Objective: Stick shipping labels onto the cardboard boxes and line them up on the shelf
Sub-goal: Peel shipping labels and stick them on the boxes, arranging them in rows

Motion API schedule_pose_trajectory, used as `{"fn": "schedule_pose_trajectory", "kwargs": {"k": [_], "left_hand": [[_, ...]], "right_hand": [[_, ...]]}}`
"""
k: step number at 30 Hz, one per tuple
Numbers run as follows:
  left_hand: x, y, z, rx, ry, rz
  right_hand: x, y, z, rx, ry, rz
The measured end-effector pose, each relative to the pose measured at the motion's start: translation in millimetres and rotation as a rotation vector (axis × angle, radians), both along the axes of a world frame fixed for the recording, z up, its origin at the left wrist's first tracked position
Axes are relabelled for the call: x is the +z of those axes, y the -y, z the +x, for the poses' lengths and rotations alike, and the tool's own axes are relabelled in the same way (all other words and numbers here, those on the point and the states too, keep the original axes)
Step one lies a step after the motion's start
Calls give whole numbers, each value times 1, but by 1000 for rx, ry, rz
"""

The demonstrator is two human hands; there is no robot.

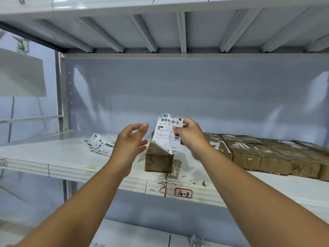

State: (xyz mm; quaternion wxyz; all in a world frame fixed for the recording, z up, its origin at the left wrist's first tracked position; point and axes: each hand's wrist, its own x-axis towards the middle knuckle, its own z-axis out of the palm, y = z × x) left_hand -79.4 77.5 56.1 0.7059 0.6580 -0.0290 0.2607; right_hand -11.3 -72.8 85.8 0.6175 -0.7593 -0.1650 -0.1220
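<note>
Your right grip (191, 138) pinches a crumpled label (166, 134) over a box (158, 163) on the shelf (53, 157), your left grip (130, 141) loose and empty beside it.

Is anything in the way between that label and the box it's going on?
Nothing visible. The shipping label hangs from the right hand just above the front cardboard box; the open left hand is at the box's left side.

light: bright, cool | glare: back panel (195, 90) | blur: left hand (130, 141) | edges: bowed
</note>
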Motion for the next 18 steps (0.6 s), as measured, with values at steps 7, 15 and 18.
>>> {"fn": "schedule_pose_trajectory", "kwargs": {"k": [7,15,18], "left_hand": [[0,5,27,-49,-128,-17],[-17,-1,67,105,-9,7],[-29,-1,76,229,45,117]], "right_hand": [[-16,-10,22,120,-43,-9],[-36,-28,55,183,22,-79],[-47,-34,64,150,51,-66]]}}
